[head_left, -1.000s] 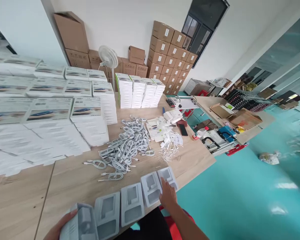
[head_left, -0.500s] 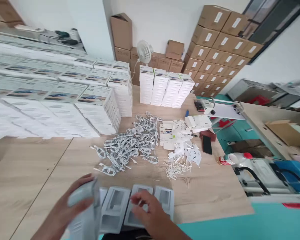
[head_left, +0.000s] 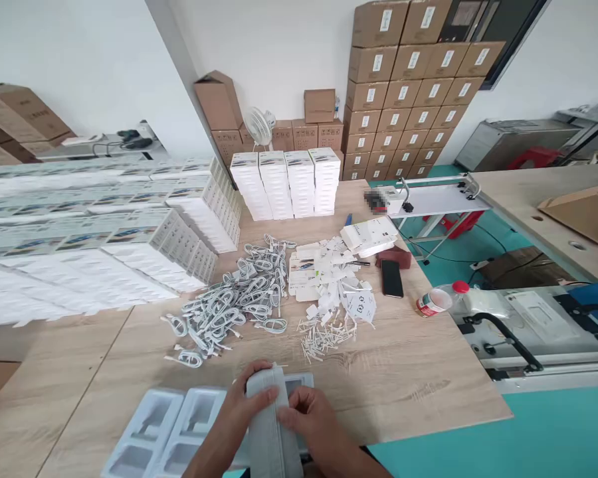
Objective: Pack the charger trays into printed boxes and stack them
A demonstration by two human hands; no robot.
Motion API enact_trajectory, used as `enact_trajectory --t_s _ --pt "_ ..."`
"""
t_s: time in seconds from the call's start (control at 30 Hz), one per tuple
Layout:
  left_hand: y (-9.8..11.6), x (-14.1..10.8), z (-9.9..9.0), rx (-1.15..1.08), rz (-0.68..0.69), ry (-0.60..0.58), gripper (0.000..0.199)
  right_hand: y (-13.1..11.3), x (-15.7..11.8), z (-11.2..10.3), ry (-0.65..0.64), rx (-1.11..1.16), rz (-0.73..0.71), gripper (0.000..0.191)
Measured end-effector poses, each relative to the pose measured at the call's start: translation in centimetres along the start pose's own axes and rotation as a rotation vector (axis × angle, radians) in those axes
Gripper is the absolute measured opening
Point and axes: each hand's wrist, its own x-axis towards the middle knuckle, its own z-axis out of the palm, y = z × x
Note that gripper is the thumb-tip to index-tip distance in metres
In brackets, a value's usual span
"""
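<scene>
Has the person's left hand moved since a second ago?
Yes, rightward: against the cables, the left hand was past their left end; now it is nearer the viewer, below their right half.

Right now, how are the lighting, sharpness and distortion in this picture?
Head view, light: bright and diffuse, with a soft shadow on the table beside the right hand; head view, sharpness: small print on white boxes is unreadable, and a far patch is pixelated; head view, distortion: the pillar leans, perhaps from lens or tilt.

No legible text: print on carton labels [head_left: 377, 63] and white boxes [head_left: 299, 189] too small.
</scene>
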Motion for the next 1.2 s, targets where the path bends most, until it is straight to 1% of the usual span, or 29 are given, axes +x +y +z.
enact_trajectory --t_s 0.07,0.13,0.2,0.23,0.3,0.33,0.4,0.47,0.53,0.57,0.6,0.63,0.67,0.7,0.77,0.8,0.83,0.87,0.93,1.0,1.1,1.2 --pt "-0.4 0.2 -0.6 -0.106 -0.031 -0.05 0.046 -0.3 -0.1 -1.1 0.071 0.091 -0.016 0.046" --pt "-1.0 0.3 -1.9 -0.242 -0.079 -0.076 0.049 -0.7 -0.3 -3.2 0.203 0.127 -0.065 0.045" --pt "-1.7 0.3 -4.0 -0.366 -0.126 -0.05 0.055 -0.9 -0.8 -6.1 0.362 0.163 -0.11 0.044" --pt "-1.9 0.2 -5.1 -0.419 -0.139 -0.02 0.058 -0.8 -1.1 -7.7 0.43 0.188 -0.109 0.044" --pt "-2.1 0.0 -7.2 -0.495 -0.148 0.042 0.063 0.0 -1.6 -10.8 0.52 0.213 -0.072 0.047" --pt "-2.1 -0.1 -8.1 -0.515 -0.152 0.06 0.066 0.6 -1.8 -12.0 0.538 0.176 -0.039 0.051" --pt "-2.1 -0.3 -9.1 -0.526 -0.147 0.079 0.068 2.0 -2.0 -13.9 0.569 0.002 0.026 0.058" --pt "-2.1 -0.2 -8.8 -0.498 -0.117 0.089 0.067 2.9 -2.0 -14.8 0.61 -0.199 0.049 0.059" --pt "-2.1 0.0 -7.3 -0.426 -0.045 0.113 0.062 2.9 -1.9 -14.5 0.669 -0.328 0.015 0.054" --pt "-2.1 0.1 -6.2 -0.369 0.007 0.131 0.058 2.4 -1.9 -13.9 0.681 -0.369 -0.004 0.052" --pt "-2.0 0.2 -4.8 -0.306 0.067 0.162 0.054 1.8 -1.9 -12.9 0.657 -0.418 -0.016 0.051" --pt "-1.9 0.3 -3.2 -0.24 0.137 0.187 0.049 1.0 -2.0 -11.6 0.59 -0.468 -0.023 0.049" --pt "-1.7 0.4 -1.6 -0.184 0.212 0.186 0.043 0.2 -2.1 -10.1 0.479 -0.516 -0.025 0.048" --pt "-1.5 0.4 0.0 -0.168 0.287 0.17 0.041 -0.5 -2.4 -8.5 0.331 -0.554 -0.036 0.046" --pt "-1.1 0.4 2.8 -0.136 0.354 0.073 0.041 -1.7 -3.0 -5.6 0.057 -0.551 -0.109 0.039" --pt "-0.9 0.3 3.9 -0.122 0.369 0.031 0.041 -2.0 -3.3 -4.5 -0.018 -0.524 -0.141 0.035" --pt "-0.9 0.1 4.7 -0.111 0.376 -0.005 0.042 -2.2 -3.6 -3.7 -0.06 -0.488 -0.157 0.032" --pt "-0.9 -0.1 5.2 -0.102 0.378 -0.032 0.043 -2.2 -3.8 -3.2 -0.074 -0.449 -0.156 0.031" --pt "-1.1 -0.6 5.7 -0.1 0.364 -0.075 0.044 -1.8 -4.2 -3.1 -0.061 -0.36 -0.116 0.031" --pt "-1.4 -1.0 5.8 -0.125 0.342 -0.113 0.045 -1.1 -4.5 -3.7 -0.043 -0.242 -0.057 0.03" --pt "-1.7 -1.1 5.9 -0.179 0.325 -0.151 0.046 -0.2 -4.7 -4.6 0.02 -0.044 0.011 0.03" --pt "-1.5 -0.9 6.0 -0.19 0.324 -0.178 0.046 0.1 -4.7 -4.8 0.061 0.096 0.022 0.031"
